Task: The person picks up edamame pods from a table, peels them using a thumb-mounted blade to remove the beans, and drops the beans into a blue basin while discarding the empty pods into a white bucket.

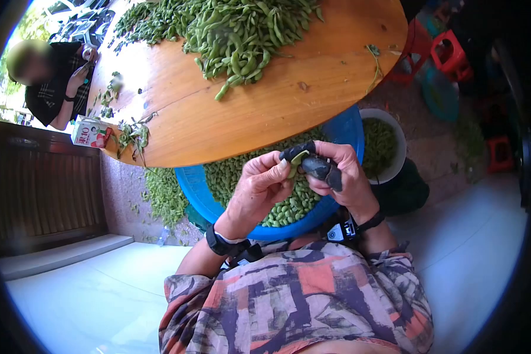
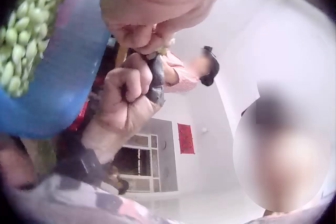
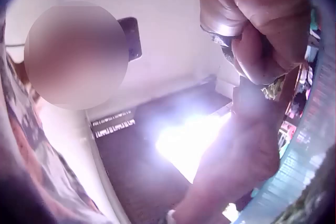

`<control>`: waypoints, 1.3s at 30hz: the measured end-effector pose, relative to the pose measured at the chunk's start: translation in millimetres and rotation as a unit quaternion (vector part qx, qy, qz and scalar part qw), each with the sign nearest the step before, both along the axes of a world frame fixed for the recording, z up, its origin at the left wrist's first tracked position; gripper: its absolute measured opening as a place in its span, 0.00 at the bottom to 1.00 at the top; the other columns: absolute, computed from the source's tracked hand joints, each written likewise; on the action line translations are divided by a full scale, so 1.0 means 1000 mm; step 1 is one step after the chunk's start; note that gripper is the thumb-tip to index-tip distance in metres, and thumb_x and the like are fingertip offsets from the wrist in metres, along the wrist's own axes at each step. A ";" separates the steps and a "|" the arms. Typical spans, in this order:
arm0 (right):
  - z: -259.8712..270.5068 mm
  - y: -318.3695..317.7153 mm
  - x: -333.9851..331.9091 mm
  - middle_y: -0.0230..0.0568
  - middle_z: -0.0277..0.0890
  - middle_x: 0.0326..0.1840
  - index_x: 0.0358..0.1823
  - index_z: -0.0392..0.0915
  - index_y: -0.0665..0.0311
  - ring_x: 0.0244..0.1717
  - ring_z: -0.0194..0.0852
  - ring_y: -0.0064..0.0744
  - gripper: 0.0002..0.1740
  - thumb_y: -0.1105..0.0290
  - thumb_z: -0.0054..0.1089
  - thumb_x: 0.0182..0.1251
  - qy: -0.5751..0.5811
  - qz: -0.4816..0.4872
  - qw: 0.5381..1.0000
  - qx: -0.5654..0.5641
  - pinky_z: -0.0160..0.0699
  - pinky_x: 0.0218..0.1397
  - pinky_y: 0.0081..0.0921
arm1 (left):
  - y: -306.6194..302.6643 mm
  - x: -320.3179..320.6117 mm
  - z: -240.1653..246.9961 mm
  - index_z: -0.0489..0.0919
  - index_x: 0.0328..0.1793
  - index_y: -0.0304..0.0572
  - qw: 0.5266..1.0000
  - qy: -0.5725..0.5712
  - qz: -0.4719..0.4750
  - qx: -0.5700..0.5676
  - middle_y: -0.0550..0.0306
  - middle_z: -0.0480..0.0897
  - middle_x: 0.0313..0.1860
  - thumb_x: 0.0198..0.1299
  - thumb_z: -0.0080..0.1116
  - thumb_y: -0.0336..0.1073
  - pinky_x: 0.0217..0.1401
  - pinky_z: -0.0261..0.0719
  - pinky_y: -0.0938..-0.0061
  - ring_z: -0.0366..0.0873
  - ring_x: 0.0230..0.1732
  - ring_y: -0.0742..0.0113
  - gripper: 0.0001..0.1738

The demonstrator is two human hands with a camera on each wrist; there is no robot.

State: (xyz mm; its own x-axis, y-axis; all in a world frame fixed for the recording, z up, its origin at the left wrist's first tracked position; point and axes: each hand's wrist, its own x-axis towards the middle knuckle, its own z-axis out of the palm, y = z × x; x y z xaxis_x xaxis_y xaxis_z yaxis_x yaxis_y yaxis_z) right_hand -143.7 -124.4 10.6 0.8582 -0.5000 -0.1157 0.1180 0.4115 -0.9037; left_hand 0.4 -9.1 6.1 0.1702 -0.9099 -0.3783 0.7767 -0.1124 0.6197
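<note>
In the head view a green pod is pinched between the thumb and fingers of the left hand. The right hand, with dark coverings on its thumb and a finger, meets the pod from the other side. Both hands are over a blue basin holding many shelled green beans. The left wrist view has the left hand above the curled right hand. In the right wrist view the right hand hides most of the pod.
A wooden table bears a heap of pods and a carton. A pale bowl of green matter stands right of the basin, red stools beyond. Empty-looking husks lie on the floor at left. A person sits across.
</note>
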 end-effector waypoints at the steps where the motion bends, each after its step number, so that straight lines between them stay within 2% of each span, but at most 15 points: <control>1: -0.003 -0.001 -0.001 0.24 0.65 0.19 0.42 0.79 0.69 0.18 0.59 0.10 0.10 0.74 0.49 0.68 -0.045 0.030 0.992 0.111 0.55 0.20 0.12 | 0.001 0.000 -0.004 0.77 0.37 0.43 1.000 0.000 0.000 0.001 0.68 0.71 0.22 0.68 0.59 0.36 0.18 0.55 0.84 0.61 0.18 0.81 0.07; 5: -0.004 0.000 -0.006 0.23 0.65 0.17 0.43 0.78 0.68 0.17 0.58 0.09 0.10 0.72 0.48 0.70 -0.002 0.012 0.999 0.036 0.55 0.20 0.11 | 0.002 -0.003 -0.011 0.78 0.37 0.42 0.995 0.087 -0.026 -0.050 0.68 0.72 0.22 0.67 0.59 0.36 0.17 0.57 0.84 0.64 0.18 0.82 0.07; 9: 0.006 0.010 -0.008 0.26 0.67 0.19 0.42 0.79 0.68 0.21 0.63 0.12 0.09 0.74 0.50 0.68 0.083 -0.038 0.992 -0.086 0.61 0.22 0.15 | 0.002 -0.017 -0.010 0.82 0.40 0.35 0.915 -0.397 0.061 0.037 0.67 0.76 0.20 0.65 0.64 0.34 0.19 0.63 0.83 0.67 0.19 0.83 0.08; 13: 0.007 0.017 -0.006 0.40 0.72 0.27 0.41 0.78 0.69 0.27 0.72 0.24 0.07 0.77 0.56 0.62 0.121 -0.095 0.946 -0.286 0.71 0.29 0.26 | 0.000 -0.027 -0.006 0.79 0.43 0.34 0.762 -0.642 0.081 -0.012 0.57 0.81 0.23 0.71 0.54 0.34 0.26 0.76 0.79 0.78 0.22 0.75 0.09; 16: 0.006 0.024 -0.001 0.47 0.72 0.28 0.41 0.78 0.69 0.29 0.76 0.43 0.09 0.78 0.62 0.58 0.105 -0.159 0.897 -0.399 0.72 0.31 0.33 | 0.000 -0.027 -0.003 0.75 0.38 0.35 0.811 -0.583 0.018 -0.043 0.56 0.79 0.20 0.74 0.48 0.37 0.25 0.76 0.76 0.80 0.21 0.71 0.13; 20: 0.006 0.025 -0.003 0.48 0.71 0.29 0.42 0.78 0.69 0.30 0.75 0.48 0.12 0.79 0.61 0.56 0.109 -0.138 0.890 -0.420 0.72 0.31 0.36 | 0.003 -0.021 -0.009 0.75 0.38 0.35 0.850 -0.525 -0.017 -0.044 0.57 0.78 0.19 0.74 0.47 0.36 0.24 0.74 0.75 0.80 0.20 0.71 0.13; 23: 0.004 0.030 -0.004 0.48 0.70 0.31 0.43 0.77 0.68 0.30 0.74 0.51 0.14 0.81 0.60 0.52 0.103 -0.152 0.864 -0.469 0.72 0.32 0.37 | 0.004 -0.021 -0.009 0.73 0.36 0.36 0.807 -0.588 -0.008 -0.057 0.56 0.78 0.19 0.74 0.47 0.34 0.23 0.74 0.73 0.80 0.20 0.68 0.12; 26: 0.001 0.028 -0.002 0.49 0.73 0.33 0.45 0.78 0.69 0.32 0.75 0.52 0.16 0.82 0.58 0.52 0.101 -0.152 0.855 -0.486 0.73 0.33 0.37 | 0.001 -0.018 -0.013 0.72 0.34 0.37 0.705 -0.705 0.004 -0.075 0.50 0.74 0.17 0.70 0.48 0.29 0.20 0.72 0.66 0.77 0.17 0.55 0.09; 30: 0.002 0.022 -0.002 0.50 0.74 0.33 0.44 0.78 0.69 0.32 0.75 0.52 0.15 0.83 0.58 0.54 0.098 -0.127 0.877 -0.452 0.73 0.34 0.36 | 0.003 -0.014 -0.015 0.72 0.33 0.35 0.636 -0.769 -0.013 -0.067 0.50 0.73 0.16 0.68 0.47 0.26 0.21 0.72 0.66 0.77 0.16 0.56 0.09; 31: 0.002 0.020 -0.002 0.47 0.74 0.29 0.43 0.78 0.70 0.27 0.74 0.45 0.12 0.81 0.56 0.57 0.084 -0.120 0.887 -0.438 0.72 0.31 0.32 | 0.004 -0.010 -0.014 0.72 0.33 0.35 0.636 -0.769 -0.013 -0.066 0.50 0.73 0.16 0.68 0.47 0.26 0.21 0.72 0.66 0.77 0.16 0.56 0.09; 33: -0.004 0.011 -0.006 0.44 0.74 0.26 0.42 0.78 0.70 0.23 0.73 0.39 0.09 0.80 0.55 0.61 0.070 -0.112 0.896 -0.424 0.71 0.28 0.29 | 0.007 0.002 -0.006 0.73 0.33 0.33 0.742 -0.657 -0.115 -0.066 0.50 0.78 0.18 0.71 0.45 0.29 0.22 0.75 0.71 0.79 0.18 0.64 0.12; 34: -0.012 0.002 -0.015 0.38 0.72 0.23 0.42 0.78 0.70 0.21 0.69 0.30 0.09 0.78 0.51 0.64 0.061 -0.030 0.978 -0.197 0.67 0.25 0.24 | 0.005 0.008 0.012 0.75 0.33 0.32 0.835 -0.516 -0.191 -0.017 0.53 0.83 0.21 0.75 0.39 0.34 0.24 0.78 0.75 0.81 0.20 0.71 0.18; 35: -0.016 -0.003 -0.019 0.32 0.70 0.20 0.41 0.79 0.69 0.18 0.66 0.21 0.09 0.77 0.47 0.67 0.048 0.054 0.997 0.042 0.64 0.22 0.19 | 0.005 0.017 0.018 0.76 0.36 0.31 0.871 -0.427 -0.243 -0.031 0.51 0.85 0.26 0.77 0.36 0.42 0.24 0.80 0.77 0.82 0.21 0.71 0.24; 36: -0.012 -0.003 -0.017 0.25 0.66 0.18 0.40 0.78 0.68 0.18 0.60 0.10 0.13 0.74 0.41 0.69 0.030 0.062 0.996 0.065 0.57 0.20 0.12 | 0.006 0.023 0.018 0.75 0.40 0.32 0.903 -0.333 -0.270 -0.029 0.51 0.85 0.28 0.77 0.38 0.45 0.25 0.81 0.76 0.82 0.23 0.69 0.23; 39: -0.009 -0.003 -0.017 0.25 0.67 0.20 0.39 0.77 0.68 0.19 0.61 0.10 0.13 0.75 0.40 0.69 0.033 0.066 0.993 0.096 0.55 0.20 0.10 | 0.007 0.030 0.007 0.74 0.44 0.32 0.937 -0.187 -0.293 -0.039 0.50 0.85 0.32 0.76 0.40 0.49 0.27 0.82 0.76 0.83 0.26 0.68 0.24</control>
